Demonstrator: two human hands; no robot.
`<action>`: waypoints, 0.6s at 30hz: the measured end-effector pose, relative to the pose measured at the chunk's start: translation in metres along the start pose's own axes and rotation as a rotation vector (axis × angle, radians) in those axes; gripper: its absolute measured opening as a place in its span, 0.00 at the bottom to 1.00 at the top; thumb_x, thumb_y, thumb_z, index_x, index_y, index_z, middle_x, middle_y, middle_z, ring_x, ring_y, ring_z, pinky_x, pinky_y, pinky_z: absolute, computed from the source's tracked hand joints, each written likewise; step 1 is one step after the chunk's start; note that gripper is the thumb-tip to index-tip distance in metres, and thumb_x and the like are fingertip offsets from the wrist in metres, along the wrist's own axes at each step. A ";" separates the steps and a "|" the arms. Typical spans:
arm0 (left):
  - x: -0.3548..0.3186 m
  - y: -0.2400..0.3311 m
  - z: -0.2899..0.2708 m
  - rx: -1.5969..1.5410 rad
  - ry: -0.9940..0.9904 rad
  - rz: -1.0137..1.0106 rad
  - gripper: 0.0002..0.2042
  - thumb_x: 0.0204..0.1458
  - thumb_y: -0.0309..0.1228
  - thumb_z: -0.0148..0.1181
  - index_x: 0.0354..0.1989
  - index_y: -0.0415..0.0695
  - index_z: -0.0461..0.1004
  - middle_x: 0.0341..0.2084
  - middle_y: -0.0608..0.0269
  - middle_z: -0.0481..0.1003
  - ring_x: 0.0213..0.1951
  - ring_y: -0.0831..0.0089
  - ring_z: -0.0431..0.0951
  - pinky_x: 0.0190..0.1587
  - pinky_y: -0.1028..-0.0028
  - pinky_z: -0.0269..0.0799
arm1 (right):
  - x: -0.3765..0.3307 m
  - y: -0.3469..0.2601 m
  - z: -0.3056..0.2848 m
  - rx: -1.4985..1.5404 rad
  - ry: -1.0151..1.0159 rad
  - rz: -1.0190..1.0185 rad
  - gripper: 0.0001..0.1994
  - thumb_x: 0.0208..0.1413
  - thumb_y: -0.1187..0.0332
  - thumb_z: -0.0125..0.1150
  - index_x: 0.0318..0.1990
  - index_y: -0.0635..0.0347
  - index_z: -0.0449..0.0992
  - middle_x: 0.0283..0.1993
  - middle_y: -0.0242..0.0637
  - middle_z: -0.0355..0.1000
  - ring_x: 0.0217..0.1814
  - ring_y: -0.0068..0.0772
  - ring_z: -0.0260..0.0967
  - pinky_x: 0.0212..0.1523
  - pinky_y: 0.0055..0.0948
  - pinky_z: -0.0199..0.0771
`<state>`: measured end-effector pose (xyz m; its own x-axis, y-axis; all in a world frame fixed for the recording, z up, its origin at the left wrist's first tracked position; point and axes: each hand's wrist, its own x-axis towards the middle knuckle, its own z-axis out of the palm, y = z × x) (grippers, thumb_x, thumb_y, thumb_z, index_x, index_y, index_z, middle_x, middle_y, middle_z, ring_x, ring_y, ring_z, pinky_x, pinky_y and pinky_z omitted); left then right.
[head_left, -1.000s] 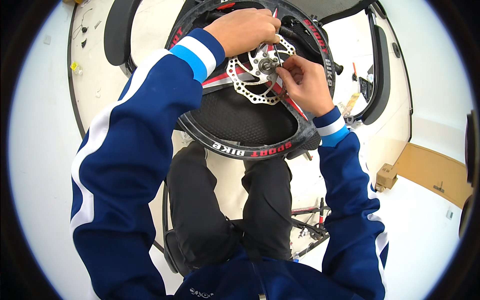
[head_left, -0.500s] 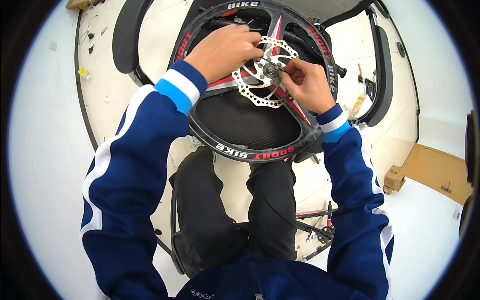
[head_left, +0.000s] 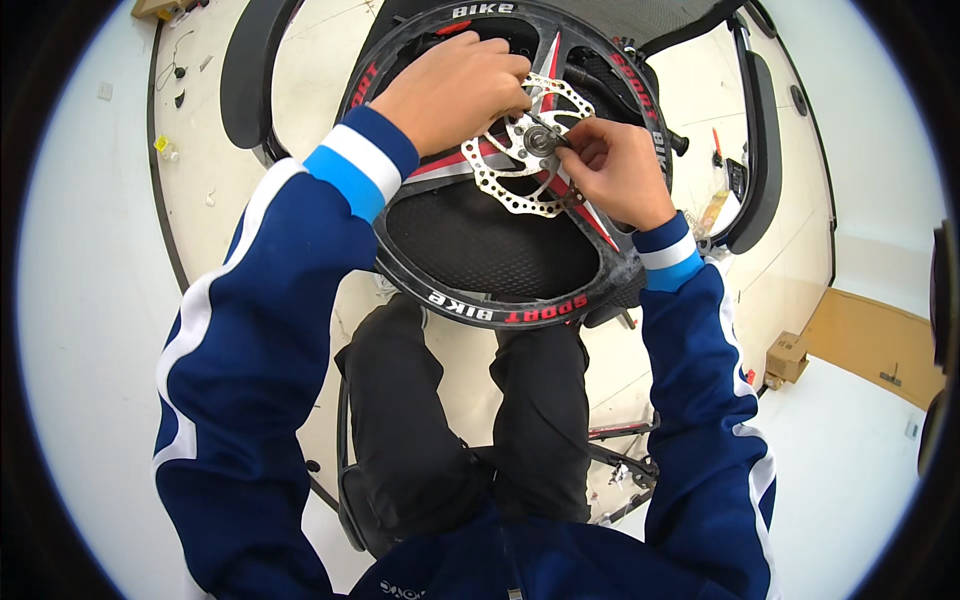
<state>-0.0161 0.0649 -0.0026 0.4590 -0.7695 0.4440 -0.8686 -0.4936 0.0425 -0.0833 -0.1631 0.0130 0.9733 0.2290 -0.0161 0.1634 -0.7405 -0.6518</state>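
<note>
A spoked bicycle wheel (head_left: 560, 312), black with red and white markings, lies flat in front of me. On its hub sits a silver disc brake rotor (head_left: 490, 190) with a perforated rim. My left hand (head_left: 462, 88) is closed above the rotor's upper left, its fingers round a thin dark hex key (head_left: 543, 123). The key slants down to the right, past the hub's axle end (head_left: 540, 141). There my right hand (head_left: 620, 168) pinches at its lower end with thumb and forefinger. What lies between those fingertips, beyond the key, is hidden.
The wheel rests on a black office chair with armrests (head_left: 255, 75) to its left and right. Behind the right armrest are a red-handled tool (head_left: 717, 145) and a black box-like item (head_left: 738, 178). A cardboard box (head_left: 787, 357) and bicycle frame parts (head_left: 630, 465) lie on the right.
My left hand has shifted slightly and rolled over, covering the end of the key that stuck out above it. The right hand stays nearly in place by the hub.
</note>
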 end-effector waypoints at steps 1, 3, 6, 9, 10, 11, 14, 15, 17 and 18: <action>0.003 -0.002 0.003 0.025 0.004 0.021 0.07 0.49 0.28 0.65 0.36 0.47 0.84 0.29 0.68 0.74 0.39 0.67 0.74 0.46 0.68 0.70 | 0.000 0.001 -0.001 0.012 0.007 0.017 0.07 0.51 0.74 0.65 0.34 0.71 0.80 0.26 0.43 0.79 0.25 0.27 0.78 0.30 0.24 0.77; 0.005 -0.003 0.006 0.027 0.018 0.031 0.07 0.48 0.28 0.65 0.36 0.47 0.83 0.30 0.67 0.74 0.38 0.65 0.74 0.46 0.68 0.71 | 0.000 0.010 0.000 0.065 0.034 -0.028 0.08 0.51 0.74 0.65 0.36 0.72 0.80 0.27 0.44 0.79 0.26 0.28 0.78 0.31 0.24 0.78; -0.001 0.000 0.007 -0.029 0.031 -0.009 0.07 0.48 0.28 0.65 0.36 0.47 0.83 0.30 0.66 0.74 0.38 0.64 0.75 0.45 0.67 0.71 | -0.001 0.017 0.000 0.132 0.040 -0.043 0.09 0.52 0.74 0.64 0.38 0.73 0.80 0.29 0.44 0.80 0.27 0.29 0.79 0.32 0.24 0.79; -0.003 0.002 0.004 -0.100 0.070 -0.043 0.06 0.49 0.28 0.65 0.36 0.45 0.82 0.31 0.64 0.74 0.37 0.63 0.76 0.43 0.66 0.72 | -0.002 0.010 -0.003 0.186 0.055 -0.018 0.09 0.53 0.74 0.64 0.39 0.72 0.80 0.30 0.42 0.80 0.30 0.27 0.79 0.34 0.24 0.79; -0.003 0.004 0.001 -0.113 0.099 -0.051 0.06 0.49 0.28 0.65 0.36 0.45 0.82 0.30 0.64 0.74 0.37 0.63 0.76 0.42 0.66 0.72 | -0.001 0.011 -0.005 0.173 0.069 -0.032 0.09 0.53 0.74 0.64 0.39 0.72 0.80 0.30 0.42 0.80 0.30 0.27 0.80 0.34 0.24 0.79; 0.000 0.003 0.000 -0.119 0.095 -0.077 0.06 0.50 0.28 0.65 0.36 0.44 0.82 0.30 0.63 0.74 0.36 0.63 0.76 0.41 0.66 0.72 | 0.002 0.013 -0.006 0.159 0.083 -0.046 0.09 0.53 0.73 0.64 0.38 0.72 0.80 0.29 0.43 0.80 0.29 0.27 0.80 0.33 0.24 0.79; 0.008 -0.002 0.005 -0.086 0.169 -0.079 0.07 0.50 0.29 0.66 0.36 0.43 0.83 0.30 0.63 0.75 0.36 0.63 0.76 0.40 0.66 0.73 | 0.010 0.016 -0.009 0.124 0.063 -0.043 0.09 0.53 0.72 0.65 0.37 0.72 0.81 0.29 0.43 0.80 0.29 0.28 0.80 0.33 0.24 0.79; 0.011 -0.005 0.003 -0.090 0.117 -0.100 0.07 0.50 0.29 0.66 0.37 0.44 0.83 0.31 0.64 0.76 0.37 0.64 0.76 0.42 0.66 0.72 | 0.013 0.018 -0.009 0.125 0.042 -0.036 0.09 0.53 0.72 0.65 0.36 0.72 0.81 0.29 0.43 0.80 0.29 0.28 0.80 0.33 0.24 0.79; 0.014 -0.012 0.005 -0.058 0.108 -0.059 0.07 0.50 0.29 0.65 0.37 0.45 0.83 0.32 0.65 0.76 0.38 0.64 0.76 0.43 0.67 0.72 | 0.016 0.018 -0.008 0.117 0.017 -0.030 0.09 0.53 0.71 0.65 0.36 0.71 0.81 0.29 0.43 0.80 0.29 0.29 0.80 0.33 0.25 0.79; 0.017 -0.015 0.007 -0.045 0.103 -0.038 0.07 0.50 0.29 0.65 0.37 0.46 0.84 0.32 0.66 0.76 0.38 0.65 0.76 0.44 0.67 0.71 | 0.017 0.018 -0.006 0.106 0.014 -0.026 0.10 0.53 0.71 0.66 0.36 0.71 0.81 0.29 0.44 0.80 0.29 0.29 0.80 0.33 0.25 0.79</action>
<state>0.0060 0.0566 -0.0025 0.4720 -0.7036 0.5311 -0.8595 -0.5012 0.0999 -0.0626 -0.1760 0.0058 0.9712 0.2379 0.0124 0.1718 -0.6632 -0.7285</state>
